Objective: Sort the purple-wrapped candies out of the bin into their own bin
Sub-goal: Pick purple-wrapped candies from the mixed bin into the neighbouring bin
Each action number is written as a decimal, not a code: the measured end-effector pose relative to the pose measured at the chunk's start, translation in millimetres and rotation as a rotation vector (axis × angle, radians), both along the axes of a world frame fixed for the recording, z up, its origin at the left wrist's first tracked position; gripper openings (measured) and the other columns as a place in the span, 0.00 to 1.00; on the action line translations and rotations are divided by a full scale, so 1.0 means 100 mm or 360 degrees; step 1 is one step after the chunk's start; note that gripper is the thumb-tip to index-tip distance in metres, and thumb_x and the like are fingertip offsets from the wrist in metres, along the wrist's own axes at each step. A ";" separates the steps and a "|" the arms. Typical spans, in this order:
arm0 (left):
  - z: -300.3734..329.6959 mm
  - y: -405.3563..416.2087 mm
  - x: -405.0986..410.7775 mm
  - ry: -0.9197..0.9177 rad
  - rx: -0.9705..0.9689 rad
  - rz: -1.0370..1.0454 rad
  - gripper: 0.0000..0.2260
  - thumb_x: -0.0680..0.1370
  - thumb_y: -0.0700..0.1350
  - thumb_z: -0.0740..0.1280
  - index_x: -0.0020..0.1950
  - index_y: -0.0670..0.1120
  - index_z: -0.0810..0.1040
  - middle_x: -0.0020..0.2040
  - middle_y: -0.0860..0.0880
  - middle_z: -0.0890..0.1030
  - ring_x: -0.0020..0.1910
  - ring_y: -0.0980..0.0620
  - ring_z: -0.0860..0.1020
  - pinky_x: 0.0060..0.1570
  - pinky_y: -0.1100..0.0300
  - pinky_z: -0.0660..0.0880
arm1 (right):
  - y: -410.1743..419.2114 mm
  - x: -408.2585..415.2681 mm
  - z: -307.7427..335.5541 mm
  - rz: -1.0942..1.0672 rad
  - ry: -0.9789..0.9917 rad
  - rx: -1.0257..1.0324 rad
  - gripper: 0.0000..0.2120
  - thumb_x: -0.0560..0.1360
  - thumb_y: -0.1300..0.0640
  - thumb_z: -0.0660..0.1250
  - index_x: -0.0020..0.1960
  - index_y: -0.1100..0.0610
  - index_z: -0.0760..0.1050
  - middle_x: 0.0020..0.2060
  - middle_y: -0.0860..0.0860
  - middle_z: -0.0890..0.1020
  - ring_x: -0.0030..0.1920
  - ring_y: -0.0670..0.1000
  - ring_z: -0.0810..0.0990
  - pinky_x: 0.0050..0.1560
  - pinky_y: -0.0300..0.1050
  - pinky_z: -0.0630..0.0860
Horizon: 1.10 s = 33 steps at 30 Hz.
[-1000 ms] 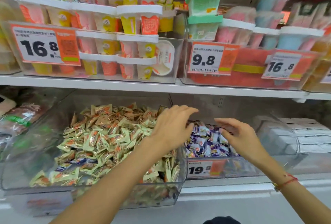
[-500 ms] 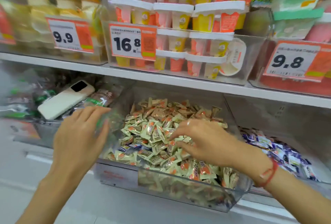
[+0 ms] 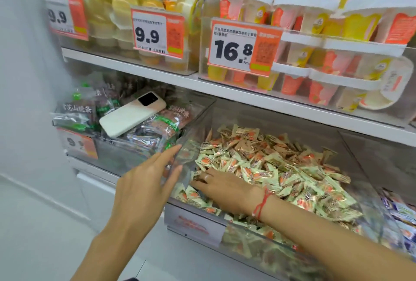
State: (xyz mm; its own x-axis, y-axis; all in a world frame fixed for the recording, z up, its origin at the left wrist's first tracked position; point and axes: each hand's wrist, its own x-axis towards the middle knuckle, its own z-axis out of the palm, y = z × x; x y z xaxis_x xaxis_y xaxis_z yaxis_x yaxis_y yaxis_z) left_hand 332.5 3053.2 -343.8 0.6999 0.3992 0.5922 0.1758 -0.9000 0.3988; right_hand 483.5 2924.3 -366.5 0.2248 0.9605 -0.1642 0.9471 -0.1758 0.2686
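The purple-wrapped candies lie in their own clear bin at the right edge of the lower shelf, only partly in view. No purple wrapper can be made out among the green-and-orange candies that fill the clear mixed bin at the centre of that shelf.

Handling, as a judgement: each candy is small and light, in a glossy pillow wrapper that is likely slippery and crinkles under pressure. Pinch a piece by its crimped end, or across the body between thumb and forefinger. The pile is loose, so pieces will slide and bury a target when disturbed.

The right hand rests palm-down on the pile at the front-left corner of the mixed bin, fingers pushed in among the wrappers. Whether it is pinching a piece cannot be told. The left hand has straight fingers laid against the outside of the bin's left wall, holding nothing.

Surroundings: a white phone lies on bagged snacks in the bin just beside the mixed bin, to its left. Pudding cups and price tags occupy the upper shelf. The high bin walls restrict access to the front opening.
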 end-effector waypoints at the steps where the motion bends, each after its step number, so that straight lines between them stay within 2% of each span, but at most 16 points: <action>1: 0.00 0.00 0.00 0.0013 -0.0008 0.0004 0.18 0.76 0.53 0.67 0.66 0.59 0.73 0.40 0.57 0.79 0.29 0.52 0.77 0.27 0.57 0.74 | 0.00 0.00 0.01 0.0013 0.0014 0.0039 0.25 0.76 0.68 0.62 0.71 0.59 0.63 0.61 0.59 0.74 0.58 0.58 0.72 0.46 0.50 0.71; 4: 0.01 -0.01 -0.01 0.0036 -0.0037 0.0003 0.18 0.76 0.54 0.66 0.66 0.60 0.73 0.40 0.58 0.79 0.30 0.54 0.77 0.29 0.57 0.74 | 0.01 0.06 0.06 -0.0029 0.0114 0.0145 0.14 0.78 0.64 0.61 0.63 0.60 0.73 0.49 0.57 0.80 0.51 0.57 0.78 0.40 0.47 0.69; 6: 0.02 -0.02 -0.02 0.0031 -0.0071 0.0001 0.18 0.76 0.53 0.66 0.66 0.60 0.73 0.41 0.59 0.79 0.28 0.57 0.75 0.29 0.58 0.72 | 0.00 0.07 0.10 -0.0056 0.0238 0.0205 0.12 0.78 0.63 0.62 0.60 0.59 0.76 0.48 0.56 0.82 0.49 0.56 0.80 0.43 0.47 0.71; 8: 0.03 -0.04 -0.03 0.0024 -0.0108 0.0002 0.18 0.76 0.53 0.66 0.66 0.60 0.73 0.42 0.59 0.80 0.27 0.60 0.70 0.30 0.60 0.71 | -0.04 0.07 0.14 -0.0081 0.0375 0.0250 0.13 0.77 0.61 0.64 0.60 0.58 0.78 0.47 0.55 0.83 0.48 0.55 0.80 0.42 0.43 0.68; 10: 0.04 -0.05 -0.04 0.0022 -0.0126 0.0002 0.17 0.77 0.53 0.66 0.66 0.59 0.73 0.44 0.60 0.80 0.29 0.60 0.70 0.30 0.60 0.70 | -0.11 0.06 0.20 -0.0145 0.0574 0.0363 0.12 0.77 0.60 0.66 0.60 0.57 0.78 0.46 0.53 0.84 0.46 0.51 0.81 0.43 0.42 0.72; 11: 0.04 -0.05 -0.04 0.0021 -0.0122 0.0005 0.17 0.77 0.52 0.66 0.66 0.59 0.73 0.46 0.60 0.80 0.33 0.58 0.73 0.30 0.59 0.70 | -0.16 0.03 0.24 -0.0202 0.0700 0.0472 0.12 0.77 0.59 0.67 0.60 0.56 0.79 0.45 0.51 0.85 0.45 0.48 0.82 0.45 0.43 0.75; 13: 0.03 -0.07 -0.02 -0.0009 -0.0063 0.0017 0.16 0.78 0.51 0.65 0.66 0.56 0.73 0.52 0.59 0.78 0.45 0.54 0.77 0.33 0.59 0.71 | -0.27 -0.02 0.34 -0.0380 0.1053 0.0758 0.12 0.76 0.60 0.69 0.59 0.56 0.79 0.44 0.51 0.86 0.43 0.43 0.83 0.48 0.43 0.79; 15: 0.04 -0.11 0.01 -0.0122 0.0029 -0.0014 0.16 0.79 0.52 0.64 0.67 0.52 0.73 0.59 0.57 0.76 0.57 0.55 0.73 0.42 0.60 0.73 | -0.42 -0.11 0.46 -0.0600 0.1543 0.0989 0.12 0.75 0.61 0.70 0.58 0.55 0.78 0.43 0.52 0.86 0.43 0.43 0.84 0.49 0.41 0.80; 17: 0.06 -0.16 0.06 -0.0198 0.0089 -0.0178 0.18 0.80 0.53 0.60 0.68 0.52 0.72 0.63 0.56 0.74 0.62 0.56 0.70 0.54 0.61 0.70 | -0.53 -0.20 0.58 -0.0743 0.1931 0.1085 0.14 0.74 0.62 0.71 0.58 0.53 0.77 0.43 0.53 0.86 0.43 0.47 0.83 0.47 0.43 0.81; 19: 0.06 -0.21 0.11 -0.0150 0.0230 -0.0406 0.19 0.80 0.53 0.58 0.70 0.52 0.71 0.66 0.57 0.72 0.65 0.56 0.69 0.61 0.60 0.66 | -0.59 -0.26 0.67 -0.0829 0.2100 0.1132 0.14 0.73 0.61 0.71 0.57 0.52 0.76 0.45 0.55 0.86 0.42 0.48 0.83 0.44 0.40 0.81; 21: 0.06 -0.28 0.17 -0.0166 0.0434 -0.0509 0.18 0.79 0.51 0.59 0.68 0.51 0.74 0.65 0.56 0.75 0.64 0.54 0.71 0.62 0.55 0.66 | -0.65 -0.31 0.74 -0.0889 0.2170 0.1185 0.14 0.73 0.62 0.71 0.55 0.50 0.76 0.44 0.55 0.86 0.41 0.45 0.83 0.40 0.36 0.79; 23: 0.10 -0.34 0.20 -0.0299 0.0521 -0.0515 0.14 0.79 0.51 0.61 0.61 0.49 0.79 0.57 0.56 0.80 0.58 0.53 0.74 0.59 0.56 0.66 | -0.74 -0.35 0.80 -0.0900 0.2156 0.1191 0.13 0.72 0.62 0.72 0.54 0.49 0.77 0.42 0.54 0.86 0.40 0.44 0.83 0.38 0.34 0.77; 25: 0.16 -0.40 0.22 -0.0410 0.0481 -0.0595 0.12 0.78 0.52 0.62 0.55 0.49 0.81 0.51 0.56 0.82 0.53 0.54 0.76 0.54 0.58 0.69 | -0.87 -0.38 0.83 -0.0921 0.2110 0.1184 0.12 0.73 0.62 0.72 0.54 0.49 0.79 0.40 0.54 0.85 0.39 0.44 0.82 0.39 0.34 0.77; 28: 0.17 -0.55 0.28 -0.0390 0.0383 -0.0838 0.11 0.78 0.53 0.63 0.50 0.49 0.81 0.51 0.57 0.82 0.52 0.58 0.78 0.46 0.58 0.76 | -1.18 -0.42 0.83 -0.1016 0.2037 0.1288 0.12 0.73 0.60 0.71 0.56 0.52 0.81 0.40 0.59 0.84 0.41 0.45 0.81 0.42 0.36 0.78; 31: 0.21 -0.86 0.39 -0.0283 0.0226 -0.1036 0.10 0.78 0.55 0.62 0.50 0.51 0.78 0.50 0.61 0.81 0.49 0.63 0.79 0.42 0.60 0.77 | -1.61 -0.47 0.84 -0.1129 0.1890 0.1648 0.10 0.73 0.59 0.72 0.54 0.53 0.82 0.39 0.54 0.86 0.42 0.46 0.83 0.42 0.37 0.78; 33: 0.29 -1.13 0.51 -0.0244 0.0007 -0.1092 0.11 0.77 0.59 0.60 0.50 0.54 0.76 0.46 0.63 0.80 0.41 0.60 0.79 0.39 0.59 0.76 | -1.97 -0.50 0.86 -0.1165 0.1614 0.2026 0.07 0.72 0.60 0.72 0.50 0.53 0.82 0.39 0.54 0.86 0.43 0.47 0.84 0.43 0.36 0.78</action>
State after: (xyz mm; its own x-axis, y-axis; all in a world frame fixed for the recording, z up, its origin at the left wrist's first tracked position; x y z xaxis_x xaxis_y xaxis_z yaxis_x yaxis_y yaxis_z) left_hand 383.4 2940.6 -314.3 0.7013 -0.1052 0.7050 -0.4903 -0.7891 0.3700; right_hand 433.3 2727.1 -281.0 0.9150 0.3534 0.1947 0.2801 -0.2089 -0.9370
